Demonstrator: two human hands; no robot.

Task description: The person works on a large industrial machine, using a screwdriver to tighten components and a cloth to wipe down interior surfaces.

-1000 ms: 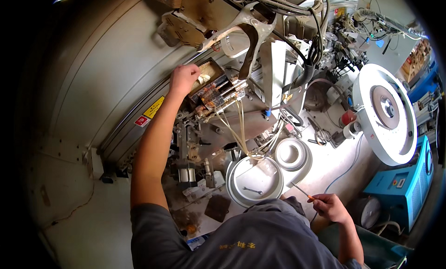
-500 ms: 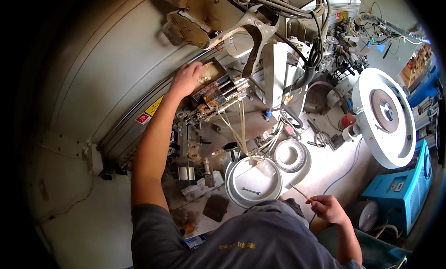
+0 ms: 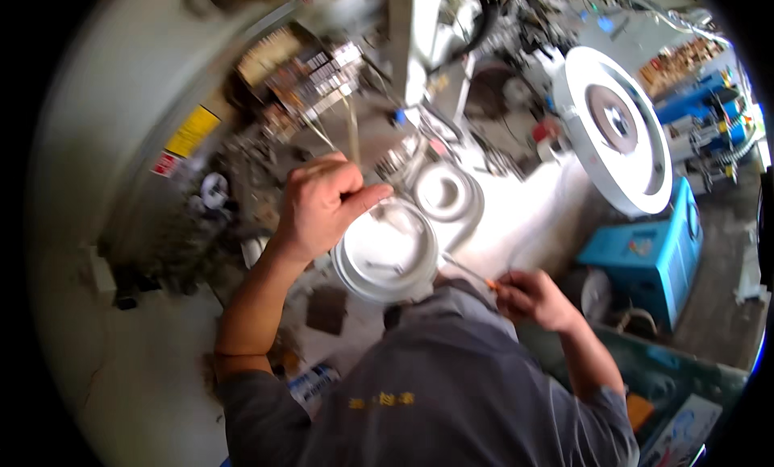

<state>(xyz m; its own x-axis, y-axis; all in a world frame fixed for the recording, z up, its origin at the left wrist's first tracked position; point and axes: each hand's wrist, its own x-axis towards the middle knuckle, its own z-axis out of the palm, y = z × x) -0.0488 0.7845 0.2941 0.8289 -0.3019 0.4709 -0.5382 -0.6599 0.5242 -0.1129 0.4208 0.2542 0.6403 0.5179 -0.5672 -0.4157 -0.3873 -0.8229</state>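
Observation:
My left hand (image 3: 318,205) is in the middle of the view, over the left rim of a white round tray (image 3: 403,278); its fingers are curled, and what they hold, if anything, is hidden. A small wrench (image 3: 383,265) lies inside that tray. My right hand (image 3: 532,298) grips a screwdriver (image 3: 490,283) with an orange handle, its shaft pointing up and left toward the tray's right side. Beside the tray sit nested white rings (image 3: 446,191). The frame is smeared by motion.
Machinery with metal blocks and pale hoses (image 3: 306,84) stands beyond my hands. A large white wheel (image 3: 595,185) is at right, above a blue machine (image 3: 653,249). A yellow label (image 3: 192,131) marks the left panel. Cables hang at the top.
My left hand has moved down and toward me, from the rusty block to the tray. The view has shifted, so the machinery sits higher and further left. My right hand still holds the screwdriver.

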